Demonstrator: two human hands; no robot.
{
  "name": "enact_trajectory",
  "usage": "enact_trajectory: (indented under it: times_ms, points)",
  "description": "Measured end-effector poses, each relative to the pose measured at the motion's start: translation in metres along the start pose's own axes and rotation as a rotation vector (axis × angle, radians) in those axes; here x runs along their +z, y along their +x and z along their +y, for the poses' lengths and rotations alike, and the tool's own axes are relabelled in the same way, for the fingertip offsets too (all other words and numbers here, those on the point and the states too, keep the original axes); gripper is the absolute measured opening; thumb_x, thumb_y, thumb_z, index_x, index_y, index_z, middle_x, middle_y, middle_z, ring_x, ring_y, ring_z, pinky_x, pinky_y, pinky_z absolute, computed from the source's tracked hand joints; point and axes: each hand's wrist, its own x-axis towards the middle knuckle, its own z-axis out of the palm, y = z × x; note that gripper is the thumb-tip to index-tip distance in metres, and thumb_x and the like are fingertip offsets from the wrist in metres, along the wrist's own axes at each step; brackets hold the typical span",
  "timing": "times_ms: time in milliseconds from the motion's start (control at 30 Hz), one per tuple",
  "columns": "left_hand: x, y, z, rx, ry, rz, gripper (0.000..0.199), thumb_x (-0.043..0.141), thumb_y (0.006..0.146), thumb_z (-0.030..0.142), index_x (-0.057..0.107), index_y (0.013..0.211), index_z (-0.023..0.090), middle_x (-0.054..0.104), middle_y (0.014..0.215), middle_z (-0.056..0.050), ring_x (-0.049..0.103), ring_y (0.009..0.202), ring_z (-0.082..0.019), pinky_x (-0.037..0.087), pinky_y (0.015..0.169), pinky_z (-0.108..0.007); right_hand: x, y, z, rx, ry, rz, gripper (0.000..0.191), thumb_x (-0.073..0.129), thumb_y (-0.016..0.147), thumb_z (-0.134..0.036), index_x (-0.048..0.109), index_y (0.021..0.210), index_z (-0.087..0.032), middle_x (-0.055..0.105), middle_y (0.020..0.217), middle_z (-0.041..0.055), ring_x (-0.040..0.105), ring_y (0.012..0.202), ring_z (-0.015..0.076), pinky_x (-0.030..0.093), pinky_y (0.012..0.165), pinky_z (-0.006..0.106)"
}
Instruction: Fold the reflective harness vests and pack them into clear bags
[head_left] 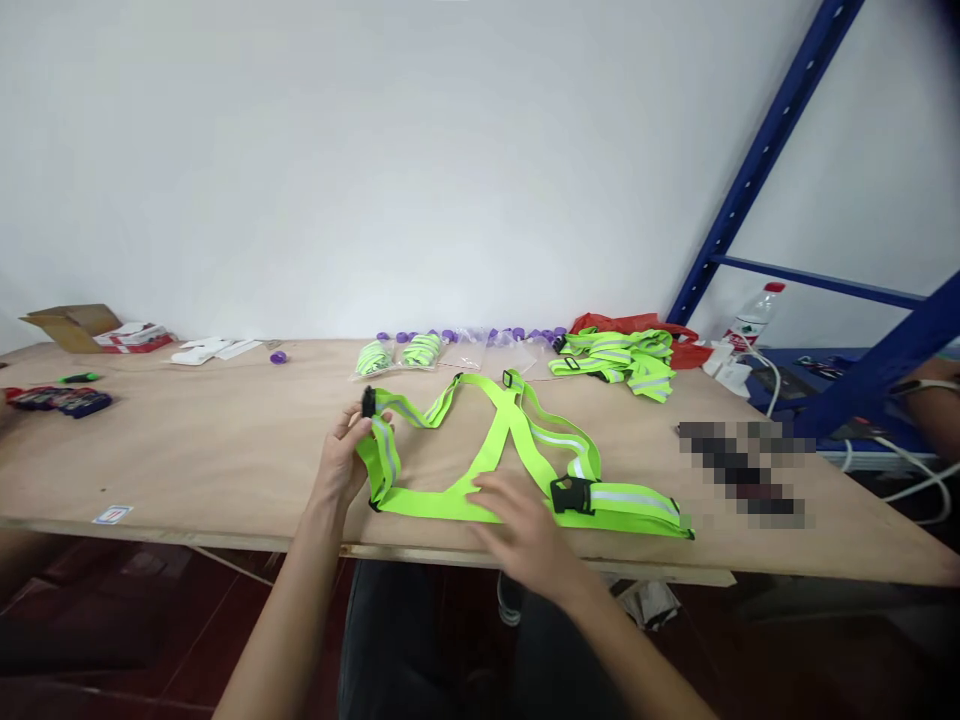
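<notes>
A neon-green reflective harness [501,430] with silver stripes lies spread on the wooden table, its straps crossing near the top. My left hand [345,455] is closed around its left strap, just under a black buckle [368,402] that stands raised off the table. Fingers apart and slightly blurred, my right hand [525,535] is over the lower strap in the middle; whether it touches cannot be made out. To the right of it a second black buckle [571,495] rests on the strap.
Behind the harness are two bagged bundles of green straps [422,350], clear bags [491,352] and purple rolls [517,333]. More loose green harnesses [619,358] lie at the back right by a red bag [690,352]. A bottle [752,318] stands near the blue rack [765,150]. Another person's arm [934,405] shows far right.
</notes>
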Motion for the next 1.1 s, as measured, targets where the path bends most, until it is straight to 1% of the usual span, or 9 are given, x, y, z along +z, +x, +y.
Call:
enact_trajectory:
  times_ms: [67, 133, 233, 300, 367, 500, 733, 900, 1100]
  points:
    - [0.018, -0.013, -0.001, -0.006, 0.258, -0.143, 0.037, 0.085, 0.070, 0.026, 0.059, 0.097, 0.023, 0.074, 0.091, -0.002, 0.072, 0.083, -0.022, 0.055, 0.062, -0.026, -0.031, -0.017, 0.022, 0.088, -0.112, 0.168, 0.019, 0.057, 0.093, -0.032, 0.070, 0.107, -0.028, 0.069, 0.110, 0.0085, 0.065, 0.107, 0.0288, 0.054, 0.094, 0.043]
    - [0.038, -0.027, -0.006, 0.014, 0.550, -0.316, 0.032, 0.082, 0.074, 0.025, 0.061, 0.098, 0.023, 0.072, 0.099, -0.003, 0.069, 0.094, -0.023, 0.055, 0.073, -0.029, -0.059, -0.035, 0.046, 0.230, -0.251, 0.184, 0.028, 0.063, 0.089, -0.040, 0.067, 0.111, -0.023, 0.067, 0.110, 0.0120, 0.064, 0.106, 0.0319, 0.054, 0.091, 0.047]
    - [0.063, -0.044, -0.022, 0.043, 0.907, -0.561, 0.029, 0.077, 0.080, 0.024, 0.064, 0.106, 0.024, 0.069, 0.114, -0.004, 0.064, 0.108, -0.024, 0.049, 0.093, -0.036, -0.083, -0.055, 0.074, 0.399, -0.365, 0.045, 0.052, 0.073, 0.079, -0.044, 0.060, 0.124, -0.021, 0.068, 0.115, 0.0133, 0.063, 0.109, 0.0348, 0.053, 0.090, 0.049]
    - [0.072, -0.051, -0.036, 0.055, 1.028, -0.663, 0.030, 0.074, 0.083, 0.025, 0.064, 0.111, 0.026, 0.068, 0.117, -0.004, 0.063, 0.110, -0.024, 0.047, 0.097, -0.036, -0.086, -0.061, 0.083, 0.452, -0.381, -0.045, 0.058, 0.076, 0.076, -0.043, 0.058, 0.127, -0.022, 0.069, 0.118, 0.0128, 0.063, 0.111, 0.0356, 0.052, 0.092, 0.050]
    - [0.075, -0.055, -0.049, 0.071, 1.081, -0.704, 0.028, 0.071, 0.086, 0.028, 0.063, 0.113, 0.026, 0.069, 0.116, -0.003, 0.063, 0.108, -0.024, 0.048, 0.095, -0.036, -0.083, -0.063, 0.088, 0.465, -0.357, -0.085, 0.057, 0.074, 0.077, -0.041, 0.058, 0.128, -0.022, 0.068, 0.124, 0.0128, 0.062, 0.115, 0.0354, 0.051, 0.095, 0.050]
    - [0.073, -0.060, -0.064, 0.116, 1.092, -0.679, 0.029, 0.070, 0.087, 0.035, 0.064, 0.114, 0.026, 0.069, 0.116, -0.005, 0.064, 0.110, -0.025, 0.049, 0.096, -0.037, -0.073, -0.065, 0.092, 0.479, -0.211, -0.040, 0.052, 0.067, 0.083, -0.037, 0.057, 0.131, -0.022, 0.065, 0.131, 0.0113, 0.061, 0.120, 0.0315, 0.050, 0.099, 0.047]
    - [0.068, -0.067, -0.073, 0.140, 1.043, -0.526, 0.031, 0.074, 0.084, 0.037, 0.068, 0.114, 0.028, 0.066, 0.127, -0.007, 0.061, 0.120, -0.028, 0.047, 0.103, -0.041, -0.070, -0.064, 0.094, 0.479, -0.060, 0.018, 0.049, 0.071, 0.081, -0.045, 0.063, 0.124, -0.023, 0.068, 0.125, 0.0108, 0.063, 0.115, 0.0321, 0.051, 0.098, 0.049]
    - [0.069, -0.067, -0.076, 0.140, 0.970, -0.488, 0.031, 0.074, 0.084, 0.033, 0.066, 0.114, 0.027, 0.068, 0.123, -0.006, 0.062, 0.118, -0.026, 0.048, 0.102, -0.039, -0.070, -0.062, 0.087, 0.484, -0.010, 0.095, 0.047, 0.071, 0.080, -0.050, 0.065, 0.119, -0.023, 0.069, 0.120, 0.0104, 0.063, 0.113, 0.0307, 0.052, 0.097, 0.047]
    - [0.076, -0.068, -0.080, 0.133, 0.900, -0.420, 0.037, 0.077, 0.082, 0.033, 0.063, 0.115, 0.025, 0.069, 0.121, -0.006, 0.063, 0.117, -0.025, 0.048, 0.102, -0.038, -0.065, -0.061, 0.076, 0.481, 0.095, 0.088, 0.051, 0.074, 0.078, -0.052, 0.065, 0.120, -0.024, 0.068, 0.122, 0.0085, 0.063, 0.114, 0.0292, 0.052, 0.098, 0.043]
